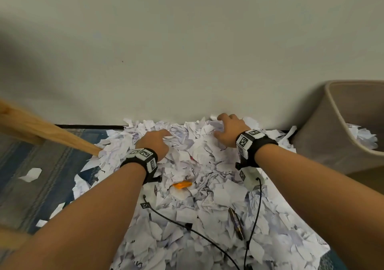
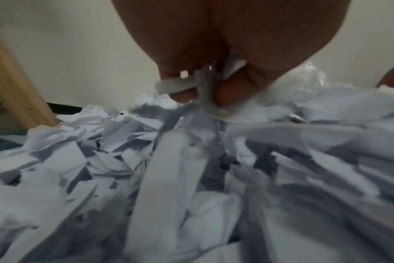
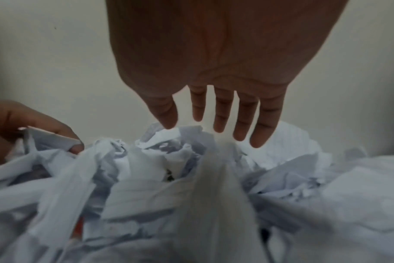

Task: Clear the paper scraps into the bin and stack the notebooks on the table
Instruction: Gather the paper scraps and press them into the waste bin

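A big heap of torn white paper scraps (image 1: 203, 166) lies on the floor against the wall. My left hand (image 1: 163, 138) digs into the heap's far left part. In the left wrist view its curled fingers (image 2: 227, 94) grip a bunch of scraps (image 2: 205, 99). My right hand (image 1: 225, 127) rests on the heap's far edge by the wall. The right wrist view shows its fingers (image 3: 223, 113) straight and spread, tips touching the scraps (image 3: 169, 151), holding nothing. A beige bin (image 1: 332, 128) stands to the right, with some scraps (image 1: 361, 134) inside.
A wooden furniture leg (image 1: 52, 130) slants in from the left and ends at the heap's edge. An orange item (image 1: 181, 185) and a pen (image 1: 235, 222) lie among the scraps. Black cables (image 1: 207, 240) trail over the near part. Loose scraps (image 1: 31, 174) dot the blue carpet at left.
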A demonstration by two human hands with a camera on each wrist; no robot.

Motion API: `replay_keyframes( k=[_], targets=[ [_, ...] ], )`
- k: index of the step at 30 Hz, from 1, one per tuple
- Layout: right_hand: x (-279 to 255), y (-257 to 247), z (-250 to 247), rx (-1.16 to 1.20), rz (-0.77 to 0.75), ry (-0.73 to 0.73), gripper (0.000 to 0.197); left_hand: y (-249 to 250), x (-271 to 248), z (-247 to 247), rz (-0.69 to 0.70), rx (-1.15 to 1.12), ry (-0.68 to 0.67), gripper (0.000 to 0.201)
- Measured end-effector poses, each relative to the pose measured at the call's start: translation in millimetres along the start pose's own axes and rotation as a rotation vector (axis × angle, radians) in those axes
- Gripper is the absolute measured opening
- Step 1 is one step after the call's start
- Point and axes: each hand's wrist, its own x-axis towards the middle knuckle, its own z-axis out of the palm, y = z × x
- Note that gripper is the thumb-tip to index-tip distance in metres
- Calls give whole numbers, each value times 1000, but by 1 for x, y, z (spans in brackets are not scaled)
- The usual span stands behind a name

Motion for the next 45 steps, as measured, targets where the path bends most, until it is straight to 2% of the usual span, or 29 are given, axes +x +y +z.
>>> replay_keyframes(
  k=[2, 4, 6, 9, 12, 15, 17, 19, 23, 26, 29, 33, 38, 41, 45],
  targets=[
    [2, -7, 9, 7, 7, -26, 72, -5, 0, 3, -65, 138, 60, 54],
    [3, -14, 16, 46, 11, -50, 85, -12, 1, 10, -136, 156, 90, 59],
    [5, -20, 22, 39, 14, -73, 95, -19, 3, 17, -208, 65, 77, 67],
    [11, -27, 37, 3, 13, -110, 97, -25, 10, 24, -292, -156, 35, 66],
    [15, -31, 56, -19, 31, -140, 97, -20, 15, 32, -264, -168, -19, 69],
    [16, -37, 69, -126, 22, -206, 97, -20, 17, 44, -230, -64, -128, 97],
    [18, -40, 73, -190, 16, -211, 93, -24, 17, 52, -204, 15, -155, 106],
    [19, -40, 73, -228, 11, -208, 86, -25, 16, 52, -168, 41, -138, 102],
    [17, -37, 64, -266, -34, -171, 61, -24, 16, 40, -104, 50, -105, 82],
    [16, -32, 58, -243, -67, -136, 42, -25, 12, 31, -71, 16, -83, 66],
    [14, -25, 48, -197, -84, -99, 26, -23, 7, 18, -65, -39, -34, 60],
    [8, -17, 21, -120, -71, -53, 30, -17, 4, 0, -47, -71, 92, 49],
    [-5, 3, -15, 10, -23, 94, 28, -2, 1, -15, 28, -101, 233, 42],
    [-17, 18, -34, 31, 2, 144, 22, 11, -1, -21, 92, -100, 285, 41],
    [-34, 43, -48, 49, 55, 166, 25, 34, -2, -23, 193, -100, 323, 39]
  ],
)
